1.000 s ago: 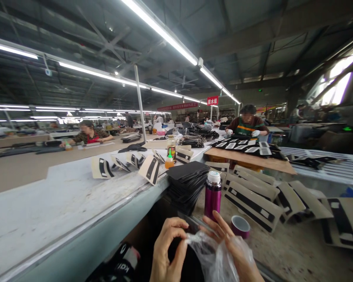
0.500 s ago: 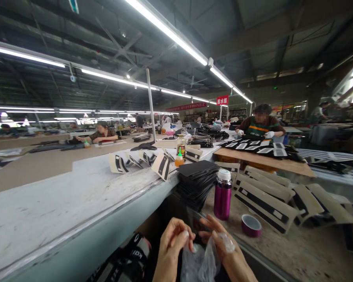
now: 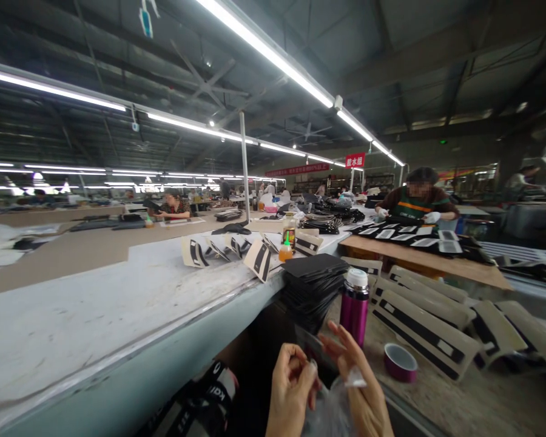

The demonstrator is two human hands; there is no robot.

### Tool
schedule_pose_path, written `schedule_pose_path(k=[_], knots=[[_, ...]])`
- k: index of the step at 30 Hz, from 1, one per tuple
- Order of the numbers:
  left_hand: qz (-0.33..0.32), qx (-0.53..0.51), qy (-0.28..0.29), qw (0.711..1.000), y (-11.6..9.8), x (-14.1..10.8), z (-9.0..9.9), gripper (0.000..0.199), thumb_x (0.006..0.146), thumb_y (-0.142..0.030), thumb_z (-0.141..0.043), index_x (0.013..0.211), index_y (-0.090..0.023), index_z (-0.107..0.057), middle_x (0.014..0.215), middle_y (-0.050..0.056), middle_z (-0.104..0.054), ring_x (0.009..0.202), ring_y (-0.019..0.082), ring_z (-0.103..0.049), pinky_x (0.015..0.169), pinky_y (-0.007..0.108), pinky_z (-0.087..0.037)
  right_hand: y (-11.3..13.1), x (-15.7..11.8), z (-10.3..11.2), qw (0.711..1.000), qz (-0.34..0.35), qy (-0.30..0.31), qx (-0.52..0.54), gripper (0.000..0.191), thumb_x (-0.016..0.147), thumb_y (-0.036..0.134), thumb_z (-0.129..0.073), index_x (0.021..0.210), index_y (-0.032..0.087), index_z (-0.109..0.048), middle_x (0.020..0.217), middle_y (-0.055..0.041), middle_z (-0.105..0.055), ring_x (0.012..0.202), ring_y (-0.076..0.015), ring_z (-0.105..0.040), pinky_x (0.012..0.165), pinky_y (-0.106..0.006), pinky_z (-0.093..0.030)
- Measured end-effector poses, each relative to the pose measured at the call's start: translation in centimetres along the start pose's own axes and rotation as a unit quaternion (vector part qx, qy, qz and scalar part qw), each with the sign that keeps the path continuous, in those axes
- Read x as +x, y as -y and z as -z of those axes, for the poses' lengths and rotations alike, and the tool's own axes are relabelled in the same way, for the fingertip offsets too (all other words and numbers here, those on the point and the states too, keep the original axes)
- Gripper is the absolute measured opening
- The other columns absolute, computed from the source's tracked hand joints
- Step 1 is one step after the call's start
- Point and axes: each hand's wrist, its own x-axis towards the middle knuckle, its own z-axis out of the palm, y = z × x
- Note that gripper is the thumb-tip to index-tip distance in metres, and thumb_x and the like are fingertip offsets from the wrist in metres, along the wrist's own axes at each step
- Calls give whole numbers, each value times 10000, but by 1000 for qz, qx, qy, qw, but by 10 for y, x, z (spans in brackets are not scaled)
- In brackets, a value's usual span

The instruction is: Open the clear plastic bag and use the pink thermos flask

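Plastic bag (image 3: 330, 416) hangs crumpled between the left hand (image 3: 291, 377) and right hand (image 3: 355, 358), equally near both, long axis indeterminate. The left appears to pinch its edge; the right is spread, plastic lying against its thumb.

The view's lower edge cut off the blurred clear plastic (image 3: 331, 416); the right hand (image 3: 355, 373) partly hid the purple flask (image 3: 355, 306). Writing on the far banner (image 3: 300, 169) was too small to read.

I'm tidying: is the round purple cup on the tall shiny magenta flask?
No, the cup stands on the grey-brown worktop beside the flask.
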Motion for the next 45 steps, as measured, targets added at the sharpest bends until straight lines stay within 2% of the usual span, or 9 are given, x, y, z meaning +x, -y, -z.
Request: schedule_pose_path(k=[4,7,11,15,21,27,35,40,45], knots=[[-10,-12,-16,1000,-5,-2,0,511,779,-612,-678,869,-180,-420,567,-58,-487,458,34,-336,455,165,-226,-6,6,-6,999,-29,-18,-15,460,942,503,-513,1368,331,-487,1241,-93,-630,436,-58,-490,395,-230,-433],[-16,-28,-32,999,-9,-4,2,500,780,-600,-690,862,-178,-434,549,-68,-451,476,47,-371,472,169,-269,-4,3,-10,995,-61,22,-71,514,921,535,-537,1356,261,-537,1220,-108,-645,789,-175,-670,695,-302,-570],[-16,-77,-45,996,-9,-5,4,457,805,-562,-685,924,-171,-481,586,-47,-516,543,62,-460,572,186,-360,5,-2,-12,985,-78,81,-128,677,918,619,-459,1489,267,-369,1430,-119,-508,1246,-295,-544,1026,-449,-472],[-3,-93,-77,993,-8,-5,4,522,748,-573,-739,899,-181,-429,576,-61,-507,527,53,-419,548,179,-330,6,-3,-18,985,-16,106,-134,786,859,697,-494,1517,299,-337,1524,-97,-410,1183,-285,-565,1039,-436,-445],[-104,59,-107,987,0,-3,7,471,855,-577,-609,758,-182,-371,662,-59,-343,595,71,-362,575,207,-337,1,-2,-37,991,-132,-22,-22,787,866,777,-333,1465,275,-429,1403,-119,-537,630,-155,-557,514,-308,-462],[-110,120,-109,981,5,-5,5,432,890,-595,-521,838,-167,-496,764,-6,-456,710,126,-455,664,250,-388,1,-3,-53,983,-148,-103,29,651,823,730,-528,1293,282,-568,1405,-89,-553,1329,-307,-475,1055,-430,-444],[-162,142,27,976,2,-14,4,296,902,-260,-465,1158,-168,-581,1098,78,-592,1021,180,-573,949,280,-436,-5,4,-55,981,-130,-142,8,655,824,746,-508,1255,258,-577,1382,-91,-552,1366,-312,-428,1167,-451,-338],[-112,84,90,986,-5,-13,14,345,948,-353,-483,1207,-153,-591,1101,109,-582,1048,220,-559,932,314,-459,5,7,-57,981,-154,-115,12,631,857,709,-501,1278,241,-541,1406,-97,-539,1369,-292,-434,1191,-437,-301],[-177,207,76,959,-6,-13,19,311,925,-201,-472,1184,-156,-638,1003,91,-589,938,184,-599,840,270,-485,21,2,-60,977,-200,-71,15,606,845,679,-557,1277,256,-581,1400,-87,-572,1355,-298,-466,1150,-453,-357]])
